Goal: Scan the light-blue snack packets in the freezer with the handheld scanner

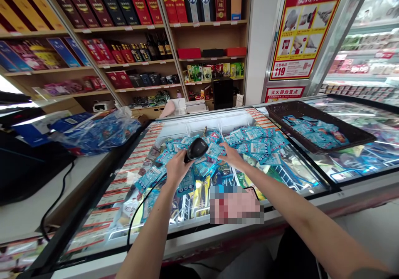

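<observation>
My left hand [177, 169] is wrapped around the handle of a black barcode scanner [197, 147], whose head points right. A black cable [137, 212] runs from it down across the freezer glass. Just to the right, my right hand [231, 156] pinches a small blue snack packet [214, 150] in front of the scanner head. Many similar blue packets [255, 134] lie spread over the glass top of the chest freezer [102, 225] around both hands.
A dark brown tray [358, 139] of blue packets rests on the glass at right. At left, a clear plastic bag [96, 127] of blue packets sits on the counter. A phone [252, 193], mostly blurred out, lies at the front edge. Shelves [205, 23] with boxed goods stand behind.
</observation>
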Demonstrator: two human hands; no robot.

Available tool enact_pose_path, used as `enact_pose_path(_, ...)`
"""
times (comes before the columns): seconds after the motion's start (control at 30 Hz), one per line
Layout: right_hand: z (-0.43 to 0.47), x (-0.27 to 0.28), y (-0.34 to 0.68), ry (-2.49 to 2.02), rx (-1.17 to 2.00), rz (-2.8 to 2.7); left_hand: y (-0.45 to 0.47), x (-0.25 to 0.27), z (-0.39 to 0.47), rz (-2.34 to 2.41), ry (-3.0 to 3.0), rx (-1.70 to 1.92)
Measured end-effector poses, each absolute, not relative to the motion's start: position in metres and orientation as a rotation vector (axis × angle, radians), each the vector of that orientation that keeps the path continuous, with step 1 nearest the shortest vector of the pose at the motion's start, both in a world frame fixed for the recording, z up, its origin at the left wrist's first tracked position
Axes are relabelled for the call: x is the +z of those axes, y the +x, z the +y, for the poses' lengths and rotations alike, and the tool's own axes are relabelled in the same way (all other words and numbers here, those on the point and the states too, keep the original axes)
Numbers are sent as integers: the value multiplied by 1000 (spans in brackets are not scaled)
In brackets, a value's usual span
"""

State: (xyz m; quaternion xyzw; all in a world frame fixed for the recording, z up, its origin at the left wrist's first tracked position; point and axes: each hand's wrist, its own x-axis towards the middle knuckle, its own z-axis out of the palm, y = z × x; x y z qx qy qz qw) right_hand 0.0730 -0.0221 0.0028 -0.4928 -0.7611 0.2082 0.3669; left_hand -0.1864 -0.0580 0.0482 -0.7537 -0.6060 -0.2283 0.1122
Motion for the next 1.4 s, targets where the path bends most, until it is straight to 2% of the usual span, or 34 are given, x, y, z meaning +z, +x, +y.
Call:
enact_pose_path(0.27,-11,-16,87,-1150,776,-1625,-188,39,-70,-1722,-2308,-544)
enact_pose_path(0.83,-22,-9,87,-1140,477,-1723,-170,45,-77,-1659,-2356,-443)
enact_pose_path(1.4,-21,-15,90,-1220,461,-1678,-171,47,-83,-1671,-2379,-434)
